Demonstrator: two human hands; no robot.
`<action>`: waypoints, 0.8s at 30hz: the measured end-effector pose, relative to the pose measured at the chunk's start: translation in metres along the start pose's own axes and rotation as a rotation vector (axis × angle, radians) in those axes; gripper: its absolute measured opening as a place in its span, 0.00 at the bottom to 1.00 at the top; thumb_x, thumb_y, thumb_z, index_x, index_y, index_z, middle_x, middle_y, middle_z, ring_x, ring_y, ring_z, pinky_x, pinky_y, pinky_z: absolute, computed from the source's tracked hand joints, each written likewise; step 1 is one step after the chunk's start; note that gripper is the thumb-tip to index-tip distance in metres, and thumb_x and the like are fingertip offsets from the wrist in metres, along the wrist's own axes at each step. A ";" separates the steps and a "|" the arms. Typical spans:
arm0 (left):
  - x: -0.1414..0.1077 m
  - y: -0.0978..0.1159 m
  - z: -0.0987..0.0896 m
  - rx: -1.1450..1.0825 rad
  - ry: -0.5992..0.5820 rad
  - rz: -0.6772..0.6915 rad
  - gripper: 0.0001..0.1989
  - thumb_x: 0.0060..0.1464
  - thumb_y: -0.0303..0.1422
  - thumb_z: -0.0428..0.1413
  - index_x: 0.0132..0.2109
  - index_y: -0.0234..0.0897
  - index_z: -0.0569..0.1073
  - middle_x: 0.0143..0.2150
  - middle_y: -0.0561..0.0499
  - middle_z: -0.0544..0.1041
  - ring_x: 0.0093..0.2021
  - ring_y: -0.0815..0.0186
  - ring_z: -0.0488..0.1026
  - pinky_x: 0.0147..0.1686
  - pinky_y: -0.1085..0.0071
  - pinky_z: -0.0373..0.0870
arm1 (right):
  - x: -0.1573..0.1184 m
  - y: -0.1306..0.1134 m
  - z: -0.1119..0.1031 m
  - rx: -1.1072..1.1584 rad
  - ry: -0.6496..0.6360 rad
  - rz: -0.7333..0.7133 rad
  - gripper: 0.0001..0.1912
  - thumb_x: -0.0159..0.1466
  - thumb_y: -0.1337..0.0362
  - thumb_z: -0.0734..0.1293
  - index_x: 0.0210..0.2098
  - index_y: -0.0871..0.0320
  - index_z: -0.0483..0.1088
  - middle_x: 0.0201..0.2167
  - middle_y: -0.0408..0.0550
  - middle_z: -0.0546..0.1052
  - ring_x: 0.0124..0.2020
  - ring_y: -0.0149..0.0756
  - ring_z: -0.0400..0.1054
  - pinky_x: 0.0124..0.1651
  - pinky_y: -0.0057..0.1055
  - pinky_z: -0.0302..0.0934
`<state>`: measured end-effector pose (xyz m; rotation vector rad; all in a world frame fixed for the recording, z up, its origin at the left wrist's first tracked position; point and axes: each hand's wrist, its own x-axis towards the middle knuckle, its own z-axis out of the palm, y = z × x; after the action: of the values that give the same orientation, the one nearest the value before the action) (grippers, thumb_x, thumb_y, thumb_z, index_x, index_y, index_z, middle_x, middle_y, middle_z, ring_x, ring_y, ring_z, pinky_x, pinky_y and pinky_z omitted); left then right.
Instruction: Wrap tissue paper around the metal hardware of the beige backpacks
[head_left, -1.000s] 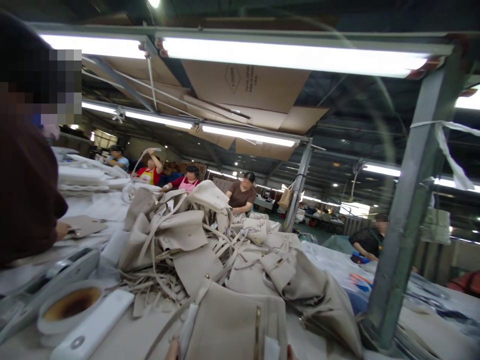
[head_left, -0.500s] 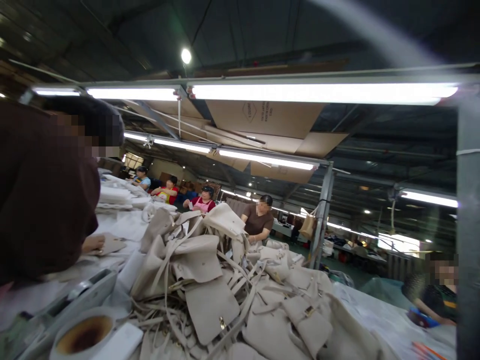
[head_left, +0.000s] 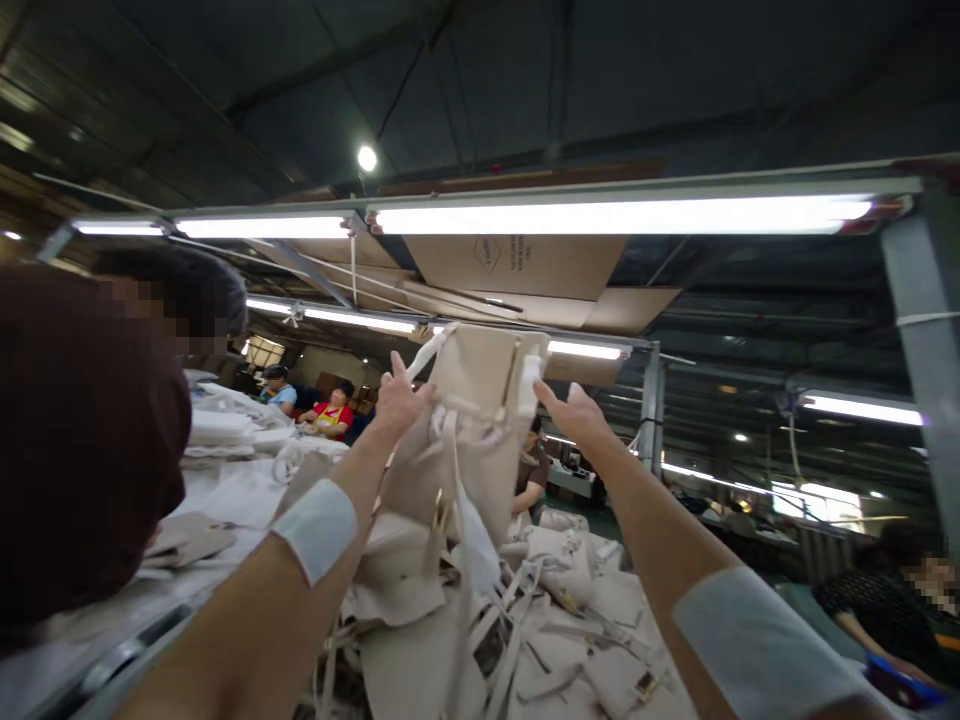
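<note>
A beige handbag [head_left: 480, 375] with straps is raised above the pile, between my two outstretched hands and blurred by motion. My left hand [head_left: 401, 400] is at its left side, fingers spread and one pointing up; a pale strap passes close to them. At the bag's right edge is my right hand [head_left: 576, 412], its fingers stretched towards the bag and its thumb raised. Neither hand's fingers are wrapped round the bag; whether the fingertips touch it I cannot tell. Below lies a heap of beige bags [head_left: 570, 620] with straps and metal clasps.
Close on my left a person in a dark brown top [head_left: 82, 450] leans over the table. White material [head_left: 225, 430] is stacked beyond. Other people sit farther back and at the right. A metal post [head_left: 651, 400] and a tube lamp [head_left: 615, 215] stand and hang ahead.
Both my arms have come into view, reaching forward over the heap. A bag now appears raised between my hands. The camera view has tilted slightly upward.
</note>
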<state>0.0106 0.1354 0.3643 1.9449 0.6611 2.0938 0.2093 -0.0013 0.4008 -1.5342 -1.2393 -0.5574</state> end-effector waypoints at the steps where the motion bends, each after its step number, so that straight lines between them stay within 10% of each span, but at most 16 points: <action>1: 0.009 0.001 -0.003 0.028 0.002 -0.042 0.22 0.58 0.37 0.57 0.58 0.35 0.67 0.59 0.39 0.70 0.59 0.48 0.67 0.57 0.46 0.61 | 0.015 -0.010 0.005 -0.011 -0.021 -0.019 0.28 0.64 0.48 0.64 0.51 0.67 0.70 0.52 0.65 0.73 0.56 0.53 0.66 0.57 0.47 0.59; 4: -0.010 -0.015 -0.014 0.070 -0.050 -0.085 0.18 0.59 0.38 0.52 0.53 0.34 0.71 0.53 0.41 0.76 0.54 0.53 0.71 0.54 0.57 0.64 | 0.010 -0.017 0.023 -0.050 -0.102 -0.178 0.26 0.62 0.49 0.65 0.52 0.61 0.72 0.51 0.59 0.76 0.55 0.49 0.67 0.57 0.40 0.57; 8: -0.109 -0.068 -0.023 0.106 -0.228 -0.235 0.13 0.52 0.38 0.52 0.40 0.36 0.76 0.37 0.48 0.81 0.40 0.59 0.77 0.43 0.65 0.71 | -0.078 0.039 0.047 -0.132 -0.340 -0.322 0.17 0.60 0.58 0.66 0.46 0.56 0.76 0.37 0.50 0.81 0.40 0.41 0.73 0.43 0.33 0.60; 14: -0.232 -0.110 -0.003 0.069 -0.507 -0.460 0.13 0.48 0.37 0.51 0.38 0.37 0.74 0.38 0.47 0.81 0.41 0.58 0.77 0.44 0.66 0.71 | -0.228 0.137 0.045 -0.081 -0.668 -0.072 0.12 0.58 0.63 0.64 0.38 0.57 0.78 0.26 0.46 0.79 0.30 0.36 0.70 0.36 0.29 0.58; 24: -0.371 -0.104 0.060 0.024 -0.832 -0.497 0.06 0.48 0.31 0.49 0.29 0.39 0.70 0.30 0.51 0.78 0.35 0.61 0.75 0.39 0.69 0.68 | -0.392 0.199 0.042 0.117 -0.899 0.459 0.20 0.51 0.64 0.68 0.44 0.54 0.79 0.42 0.49 0.80 0.43 0.41 0.72 0.47 0.30 0.62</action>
<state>0.0941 0.0732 -0.0113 2.1173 0.8375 0.8759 0.2389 -0.1131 -0.0251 -1.9562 -1.4401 0.5664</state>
